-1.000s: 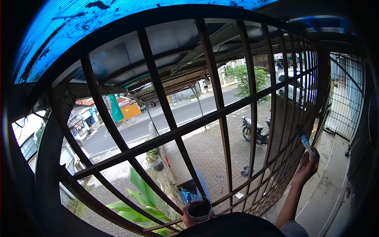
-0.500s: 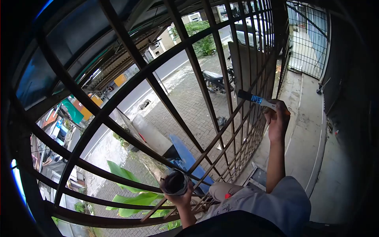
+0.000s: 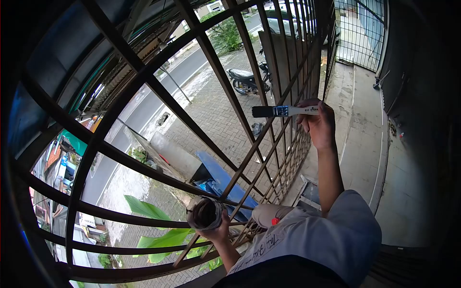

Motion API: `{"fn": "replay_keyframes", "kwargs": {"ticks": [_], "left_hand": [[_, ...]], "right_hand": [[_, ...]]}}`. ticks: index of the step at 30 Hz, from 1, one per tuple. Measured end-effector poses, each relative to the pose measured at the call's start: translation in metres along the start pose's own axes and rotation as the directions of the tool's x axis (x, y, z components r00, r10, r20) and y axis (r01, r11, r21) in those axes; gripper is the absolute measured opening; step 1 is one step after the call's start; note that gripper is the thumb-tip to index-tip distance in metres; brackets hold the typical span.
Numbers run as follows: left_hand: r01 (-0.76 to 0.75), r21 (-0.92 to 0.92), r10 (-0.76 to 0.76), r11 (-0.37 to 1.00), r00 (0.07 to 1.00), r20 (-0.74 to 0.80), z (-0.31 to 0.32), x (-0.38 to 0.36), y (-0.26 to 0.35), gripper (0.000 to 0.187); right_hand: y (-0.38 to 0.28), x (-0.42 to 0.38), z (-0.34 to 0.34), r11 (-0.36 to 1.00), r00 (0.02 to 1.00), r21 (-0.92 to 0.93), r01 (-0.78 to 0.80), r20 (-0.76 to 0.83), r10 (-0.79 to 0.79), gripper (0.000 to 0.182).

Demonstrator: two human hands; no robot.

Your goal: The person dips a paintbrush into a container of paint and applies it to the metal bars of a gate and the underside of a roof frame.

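Note:
My right hand is closed around the pale handle of a paintbrush. The brush lies level, its dark bristles pointing left and overlapping the bars in this view. Lower down, my left hand grips a paint can from below and the side; its open mouth faces me and dark brown paint coats the inside. A brown metal grille of crossing bars rises in front of me, and the can is close to its lower bars.
Beyond the bars are a parked motorbike, a blue panel, a leafy plant and a paved yard. A concrete walkway runs along the right to a mesh gate.
My right hand has moved left with the paintbrush, which has turned from slanting to level. The can in my left hand has shifted slightly left, and the whole view has shifted a little.

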State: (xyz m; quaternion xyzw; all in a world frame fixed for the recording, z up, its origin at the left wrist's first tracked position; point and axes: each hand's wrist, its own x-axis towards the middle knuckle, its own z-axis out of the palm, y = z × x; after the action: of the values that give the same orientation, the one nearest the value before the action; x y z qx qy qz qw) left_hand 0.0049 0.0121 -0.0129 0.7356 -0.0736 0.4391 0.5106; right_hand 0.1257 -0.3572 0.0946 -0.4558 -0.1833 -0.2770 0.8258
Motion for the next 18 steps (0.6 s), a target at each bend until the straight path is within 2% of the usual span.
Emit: {"fn": "replay_keyframes", "kwargs": {"ticks": [3,5,6,7,9,11,13,14,15,16,17,18], "left_hand": [[-0.013,0.023,0.014,1.000,1.000,-0.018,0.005,0.000,0.001,0.096],[0.029,-0.090,-0.038,0.996,0.995,-0.093,0.012,0.003,0.008,0.092],[0.051,-0.047,-0.055,0.998,0.996,-0.073,0.007,0.000,0.003,0.091],[0.046,-0.099,-0.057,0.994,0.991,-0.117,0.012,0.002,0.009,0.090],[0.080,0.031,-0.079,0.996,0.996,-0.046,0.005,-0.006,-0.004,0.092],[0.034,0.110,-0.031,0.993,0.999,-0.035,0.006,-0.001,0.002,0.094],[0.019,0.219,-0.022,0.976,1.000,0.010,0.004,0.005,0.015,0.095],[0.020,0.285,-0.025,0.958,1.000,0.017,0.003,0.007,0.021,0.095],[0.024,0.266,-0.034,0.964,0.999,0.034,0.003,0.007,0.024,0.093],[0.035,0.279,-0.047,0.960,0.998,0.035,0.003,0.008,0.026,0.093],[0.043,0.284,-0.058,0.958,0.997,0.044,0.004,0.009,0.027,0.094],[0.010,0.276,-0.022,0.961,0.999,0.040,0.004,0.008,0.023,0.099]], "right_hand": [[0.001,0.000,0.001,1.000,1.000,-0.012,-0.015,0.018,0.015,0.049],[0.004,0.000,-0.005,0.999,0.997,-0.030,-0.037,0.066,0.039,0.050],[0.009,0.001,-0.009,0.998,0.999,-0.048,-0.034,0.032,0.035,0.050],[0.013,0.001,-0.012,0.999,0.999,-0.033,-0.038,0.031,0.039,0.050],[0.014,0.002,-0.015,0.997,0.999,-0.068,-0.025,-0.045,0.022,0.051],[0.016,0.005,-0.025,0.997,0.997,-0.071,-0.043,-0.068,0.038,0.052],[0.017,0.008,-0.043,0.995,0.995,-0.033,-0.094,-0.012,0.094,0.052],[0.018,0.008,-0.043,0.992,0.982,-0.012,-0.123,-0.143,0.120,0.051],[0.020,0.008,-0.052,0.987,0.968,0.012,-0.160,-0.193,0.159,0.051],[0.014,0.006,-0.037,0.988,0.962,-0.011,-0.151,-0.233,0.144,0.053],[0.011,0.006,-0.022,0.989,0.925,-0.025,-0.147,-0.358,0.128,0.053],[0.013,0.007,-0.025,0.988,0.923,-0.028,-0.154,-0.362,0.133,0.052]]}}
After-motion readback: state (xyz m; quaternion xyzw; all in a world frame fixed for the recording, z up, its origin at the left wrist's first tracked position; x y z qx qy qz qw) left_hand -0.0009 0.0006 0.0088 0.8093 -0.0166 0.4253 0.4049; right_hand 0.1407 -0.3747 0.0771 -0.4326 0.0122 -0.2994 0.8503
